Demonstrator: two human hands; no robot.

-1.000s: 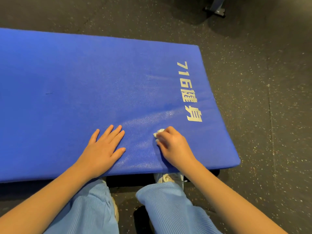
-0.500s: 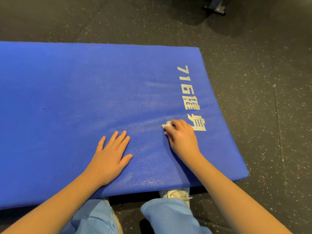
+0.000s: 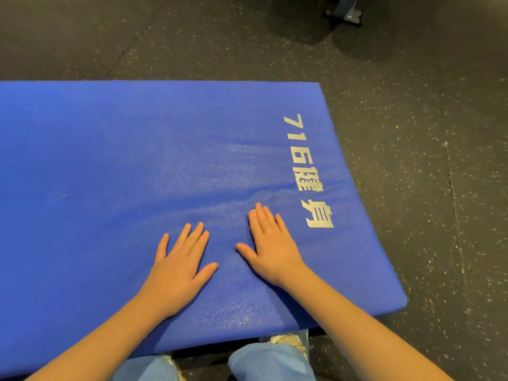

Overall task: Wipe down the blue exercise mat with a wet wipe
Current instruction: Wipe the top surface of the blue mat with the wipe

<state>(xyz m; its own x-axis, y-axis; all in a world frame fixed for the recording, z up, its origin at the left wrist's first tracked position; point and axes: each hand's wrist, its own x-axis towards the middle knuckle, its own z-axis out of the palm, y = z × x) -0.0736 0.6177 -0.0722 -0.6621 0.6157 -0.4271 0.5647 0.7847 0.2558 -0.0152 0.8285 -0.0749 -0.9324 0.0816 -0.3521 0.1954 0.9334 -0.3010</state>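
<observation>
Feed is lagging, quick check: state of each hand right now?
Left hand: open, flat on the blue mat, holding nothing.
Right hand: open, fingers straight on the mat; no wipe in sight.

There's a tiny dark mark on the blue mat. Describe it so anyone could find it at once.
Start with the blue mat filling the left and middle of the view, then look far left of the left hand, near the picture's edge. The mark is a short, thin dark streak, the only dark line on plain blue, unlike the white lettering at the right end.
</observation>
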